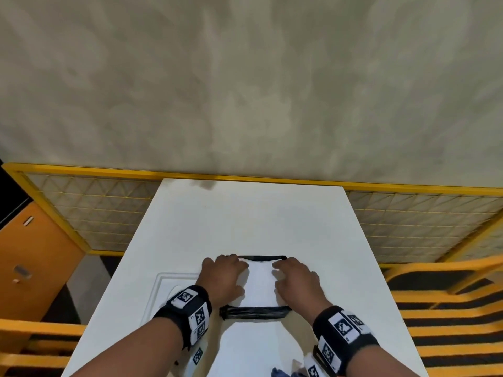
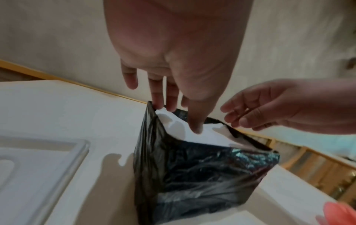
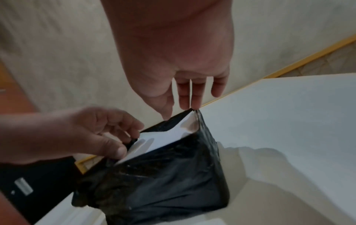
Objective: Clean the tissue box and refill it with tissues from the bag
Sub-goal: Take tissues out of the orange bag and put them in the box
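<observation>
Head view: black bag (image 1: 254,312) upright on white table (image 1: 245,219), near centre; white tissues (image 1: 260,285) showing in its open mouth. Left hand (image 1: 221,278) and right hand (image 1: 295,278) at opposite sides of the mouth, fingers bent over the rim. Clear lid or tray (image 1: 160,297) lying left of bag. Tissue box proper not identified; cleaning status undetermined; refill judged not yet done.

Left wrist view: fingertips (image 2: 170,105) touching tissue stack at far rim, thumb pressing its top; firm grasp not confirmed.

Right wrist view: fingertips (image 3: 189,103) at bag's far corner, barely touching; nothing clearly held. Tissues remaining inside bag.
</observation>
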### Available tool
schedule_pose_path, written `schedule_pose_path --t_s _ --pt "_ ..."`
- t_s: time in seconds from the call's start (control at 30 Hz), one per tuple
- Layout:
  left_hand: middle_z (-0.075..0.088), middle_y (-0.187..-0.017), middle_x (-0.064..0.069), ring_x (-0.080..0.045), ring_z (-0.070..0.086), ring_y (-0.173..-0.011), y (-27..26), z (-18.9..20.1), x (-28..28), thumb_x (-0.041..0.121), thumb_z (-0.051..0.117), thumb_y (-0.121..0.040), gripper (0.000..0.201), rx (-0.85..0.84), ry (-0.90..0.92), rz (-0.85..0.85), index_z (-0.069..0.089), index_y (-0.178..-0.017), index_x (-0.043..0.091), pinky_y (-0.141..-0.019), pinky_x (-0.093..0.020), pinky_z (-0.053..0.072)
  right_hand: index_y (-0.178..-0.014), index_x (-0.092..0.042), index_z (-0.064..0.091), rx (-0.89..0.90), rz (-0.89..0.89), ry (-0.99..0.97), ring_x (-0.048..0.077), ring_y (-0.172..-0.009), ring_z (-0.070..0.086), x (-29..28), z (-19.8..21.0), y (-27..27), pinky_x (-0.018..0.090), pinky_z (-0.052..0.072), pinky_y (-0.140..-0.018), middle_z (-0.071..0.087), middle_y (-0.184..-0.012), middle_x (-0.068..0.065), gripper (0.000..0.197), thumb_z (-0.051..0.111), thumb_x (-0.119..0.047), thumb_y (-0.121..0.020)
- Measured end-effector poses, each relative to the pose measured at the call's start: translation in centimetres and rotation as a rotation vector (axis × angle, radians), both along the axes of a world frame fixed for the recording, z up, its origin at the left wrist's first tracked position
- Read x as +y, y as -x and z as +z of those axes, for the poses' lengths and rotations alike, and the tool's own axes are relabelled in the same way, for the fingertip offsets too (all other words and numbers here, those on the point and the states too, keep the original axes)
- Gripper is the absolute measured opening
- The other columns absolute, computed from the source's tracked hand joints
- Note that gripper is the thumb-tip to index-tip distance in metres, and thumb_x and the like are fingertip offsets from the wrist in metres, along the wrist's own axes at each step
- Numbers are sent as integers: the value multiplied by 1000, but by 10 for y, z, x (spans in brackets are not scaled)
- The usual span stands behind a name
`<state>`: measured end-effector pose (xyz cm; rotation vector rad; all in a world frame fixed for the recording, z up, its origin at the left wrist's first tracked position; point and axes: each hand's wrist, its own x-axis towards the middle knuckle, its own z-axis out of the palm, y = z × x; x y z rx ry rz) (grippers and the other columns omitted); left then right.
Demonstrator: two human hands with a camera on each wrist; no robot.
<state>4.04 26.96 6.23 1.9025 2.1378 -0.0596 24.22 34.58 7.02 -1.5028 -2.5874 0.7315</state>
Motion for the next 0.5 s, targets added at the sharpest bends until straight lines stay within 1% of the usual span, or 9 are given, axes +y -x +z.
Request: schedule_pose_path --t_s 0.07,0.1,0.17,0.23,0.27,0.37,0.5 --pt "52 -131 3 -22 47 -126 -2 -4 1 40 64 -86 52 52 90 -90 50 -134 27 -111 -55 22 -134 -33 53 -128 118 -59 17 -125 45 -1 -7 3 44 26 -107 48 -137 -10 47 50 -18 -89" --pt "53 -131 2 -23 48 -126 -2 -7 2 37 65 -85 51 75 123 -120 51 -133 24 -114 -60 17 -130 -32 55 -175 175 -91 17 -125 45 -2 -10 5 49 21 -109 49 -134 -9 47 50 -14 -87" --pt "52 -131 -1 -25 49 -124 -2 -12 3 33 66 -85 53 114 158 -159 49 -133 21 -114 -68 11 -117 -27 59 -254 266 -163 19 -121 48 -4 -15 10 56 14 -109 52 -124 -7 41 51 -9 -82" --pt "50 -131 -2 -26 50 -124 -2 -16 5 31 67 -84 55 128 174 -162 47 -134 20 -111 -70 10 -108 -23 60 -308 293 -180 21 -115 49 -3 -18 14 62 12 -107 52 -116 -5 35 52 -6 -78" --pt "49 -131 -3 -26 50 -124 -2 -17 6 30 67 -83 54 130 178 -159 48 -133 20 -110 -70 11 -106 -22 60 -333 295 -172 22 -113 50 -2 -19 16 64 10 -107 51 -116 -3 35 52 -5 -77" --pt "48 -133 -3 -27 49 -125 -2 -18 6 30 67 -83 54 147 178 -162 49 -133 20 -110 -71 10 -107 -21 61 -403 311 -164 24 -108 52 0 -23 17 67 8 -105 52 -114 0 36 52 -4 -76" --pt "48 -132 -2 -28 49 -124 -1 -15 7 30 69 -83 54 148 184 -160 50 -132 19 -111 -74 5 -100 -21 61 -411 305 -162 24 -101 54 1 -23 20 66 9 -105 52 -108 -1 31 50 -4 -77"
